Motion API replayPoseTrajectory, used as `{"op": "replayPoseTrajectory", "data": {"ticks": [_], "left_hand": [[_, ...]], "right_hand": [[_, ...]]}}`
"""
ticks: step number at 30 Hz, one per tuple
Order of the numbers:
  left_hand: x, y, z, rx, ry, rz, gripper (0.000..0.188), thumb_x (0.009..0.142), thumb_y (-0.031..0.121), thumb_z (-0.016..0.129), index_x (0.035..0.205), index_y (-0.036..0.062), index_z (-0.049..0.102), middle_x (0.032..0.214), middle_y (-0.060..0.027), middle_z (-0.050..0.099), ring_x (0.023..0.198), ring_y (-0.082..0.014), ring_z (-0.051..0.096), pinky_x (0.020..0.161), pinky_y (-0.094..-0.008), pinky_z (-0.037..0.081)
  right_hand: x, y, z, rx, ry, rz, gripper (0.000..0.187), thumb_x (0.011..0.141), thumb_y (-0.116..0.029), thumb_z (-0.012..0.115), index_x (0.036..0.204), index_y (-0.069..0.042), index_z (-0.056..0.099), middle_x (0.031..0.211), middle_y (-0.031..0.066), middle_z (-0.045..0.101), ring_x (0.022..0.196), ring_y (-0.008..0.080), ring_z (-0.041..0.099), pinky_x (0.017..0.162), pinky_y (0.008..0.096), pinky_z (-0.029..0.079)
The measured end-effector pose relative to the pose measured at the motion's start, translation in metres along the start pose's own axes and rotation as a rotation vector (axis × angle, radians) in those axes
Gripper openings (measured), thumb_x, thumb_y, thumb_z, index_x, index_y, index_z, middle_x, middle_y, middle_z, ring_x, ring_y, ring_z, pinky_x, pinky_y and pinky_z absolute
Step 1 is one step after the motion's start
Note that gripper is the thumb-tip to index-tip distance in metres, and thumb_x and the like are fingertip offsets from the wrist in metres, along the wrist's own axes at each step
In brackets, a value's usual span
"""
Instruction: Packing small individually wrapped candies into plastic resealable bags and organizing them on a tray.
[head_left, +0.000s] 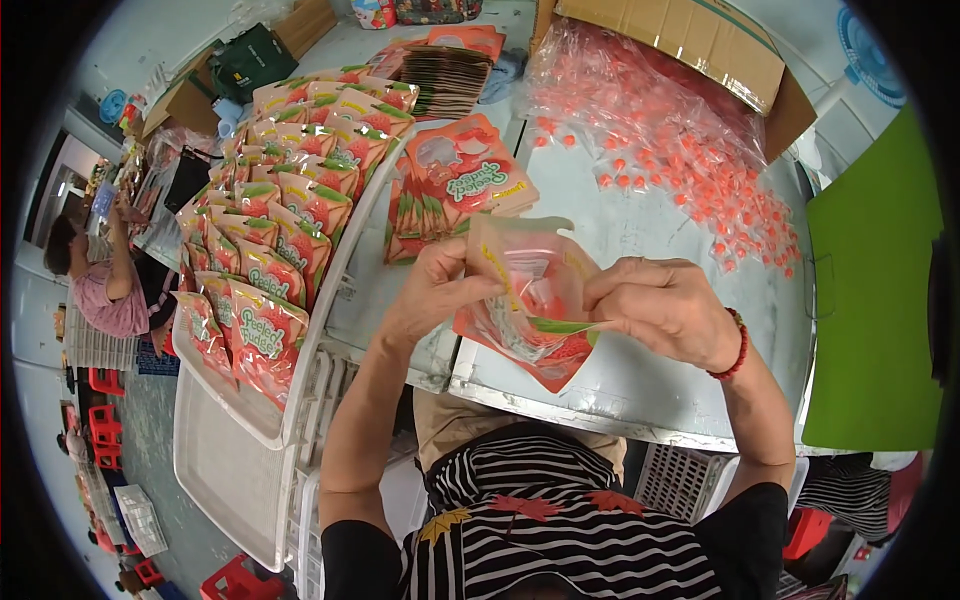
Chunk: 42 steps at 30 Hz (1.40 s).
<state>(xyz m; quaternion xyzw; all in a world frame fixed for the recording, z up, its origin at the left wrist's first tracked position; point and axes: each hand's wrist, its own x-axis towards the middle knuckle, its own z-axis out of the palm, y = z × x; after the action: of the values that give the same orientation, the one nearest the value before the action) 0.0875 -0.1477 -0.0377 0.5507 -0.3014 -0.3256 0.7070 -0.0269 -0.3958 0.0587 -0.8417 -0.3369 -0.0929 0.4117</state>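
Observation:
Between my two hands a red and pink printed candy pouch [480, 330] is held with its mouth spread apart, above the front edge of the table. Small wrapped red candies [540, 295] show inside it. My left hand [437, 285] pinches the pouch's left rim between thumb and fingers. My right hand [668, 308], with a red bead bracelet at the wrist, grips the right rim, its fingers curled. Just beyond the pouch lies a fanned stack of flat pouches [465, 175]. A spread of wrapped red candies [715, 205] covers the table at the far right.
Filled pouches [285, 220] stand in rows in a white tray [330, 270] at the left, over stacked white trays [235, 480]. A cardboard box [690, 45] stands at the back. A green panel [875, 280] borders the right side. Another person [110, 285] works far left.

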Motion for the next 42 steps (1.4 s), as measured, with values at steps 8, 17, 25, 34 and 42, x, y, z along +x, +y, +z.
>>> {"op": "replayPoseTrajectory", "data": {"ticks": [8, 17, 25, 34, 42], "left_hand": [[-0.002, 0.004, 0.058, 0.123, 0.295, 0.174, 0.015, 0.089, 0.007, 0.059, 0.098, -0.0025, 0.067, 0.082, 0.0013, 0.065, 0.072, -0.0027, 0.055, 0.063, -0.0194, 0.046], [-0.021, 0.006, 0.052, 0.202, 0.393, 0.214, 0.014, 0.09, 0.005, 0.059, 0.096, -0.0055, 0.066, 0.079, 0.0004, 0.065, 0.071, -0.0026, 0.054, 0.063, -0.0191, 0.046], [-0.033, 0.013, 0.063, 0.206, 0.412, 0.224, 0.013, 0.09, 0.004, 0.058, 0.095, -0.0043, 0.066, 0.08, 0.0003, 0.066, 0.071, -0.0027, 0.054, 0.064, -0.0191, 0.046], [-0.034, 0.017, 0.065, 0.161, 0.452, 0.292, 0.014, 0.091, 0.006, 0.058, 0.096, -0.0032, 0.067, 0.079, 0.0006, 0.065, 0.071, -0.0026, 0.054, 0.063, -0.0192, 0.046], [-0.047, 0.012, 0.059, -0.024, 0.312, 0.123, 0.017, 0.087, 0.003, 0.061, 0.102, -0.0026, 0.067, 0.092, -0.0044, 0.069, 0.08, -0.0057, 0.06, 0.072, -0.0208, 0.049]], "right_hand": [[0.002, 0.007, -0.011, -0.34, -0.311, -0.009, 0.035, 0.078, -0.035, 0.071, 0.091, -0.004, 0.063, 0.094, 0.0137, 0.064, 0.076, 0.0324, 0.057, 0.072, 0.0398, 0.047], [-0.007, 0.014, 0.023, -0.315, -0.327, 0.186, 0.035, 0.082, -0.036, 0.065, 0.091, -0.002, 0.064, 0.093, 0.0126, 0.062, 0.089, 0.0312, 0.059, 0.079, 0.0436, 0.044], [-0.014, 0.003, 0.029, -0.272, -0.188, 0.103, 0.027, 0.079, -0.029, 0.069, 0.088, -0.003, 0.067, 0.109, 0.0125, 0.063, 0.105, 0.0299, 0.057, 0.104, 0.0524, 0.027], [-0.012, -0.007, 0.038, -0.254, 0.121, 0.041, 0.022, 0.08, -0.022, 0.071, 0.085, -0.002, 0.066, 0.09, 0.0125, 0.064, 0.1, 0.0316, 0.056, 0.101, 0.0555, 0.026], [-0.011, 0.0, 0.041, -0.292, 0.2, 0.22, 0.016, 0.078, -0.008, 0.072, 0.083, 0.001, 0.06, 0.073, 0.0111, 0.06, 0.059, 0.0213, 0.06, 0.052, 0.0298, 0.047]]}}
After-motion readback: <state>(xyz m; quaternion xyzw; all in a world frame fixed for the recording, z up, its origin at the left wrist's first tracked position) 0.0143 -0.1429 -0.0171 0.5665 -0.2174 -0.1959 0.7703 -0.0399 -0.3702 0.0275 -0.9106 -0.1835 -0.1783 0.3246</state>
